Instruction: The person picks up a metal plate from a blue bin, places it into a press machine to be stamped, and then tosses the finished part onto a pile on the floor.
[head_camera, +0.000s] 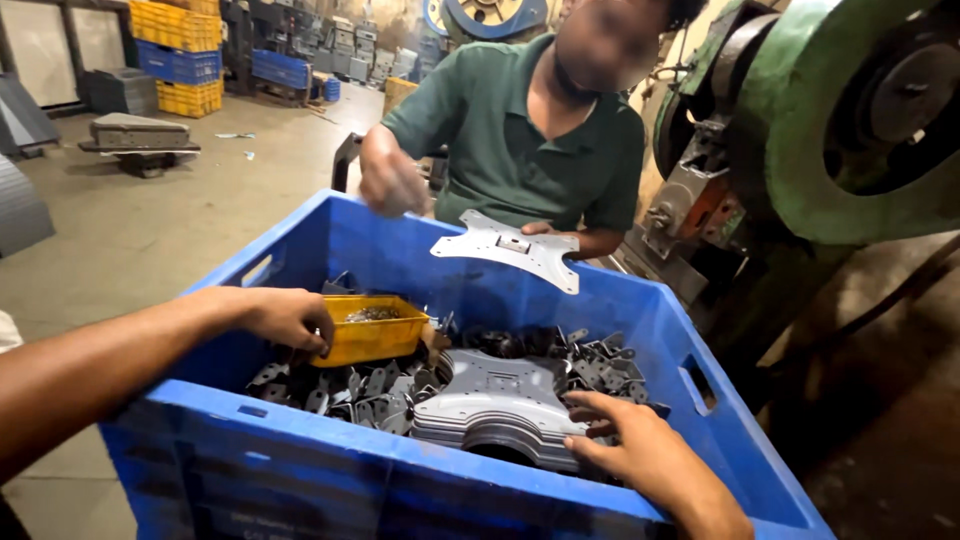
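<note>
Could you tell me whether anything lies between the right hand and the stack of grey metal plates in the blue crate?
Nothing visible does: the right hand already rests on the stack of grey metal plates.

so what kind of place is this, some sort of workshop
Most likely a metal stamping or press shop. A big green press machine stands on the right, the blue crate is full of grey stamped metal plates and small brackets, and more stacked crates sit across the concrete floor.
</note>
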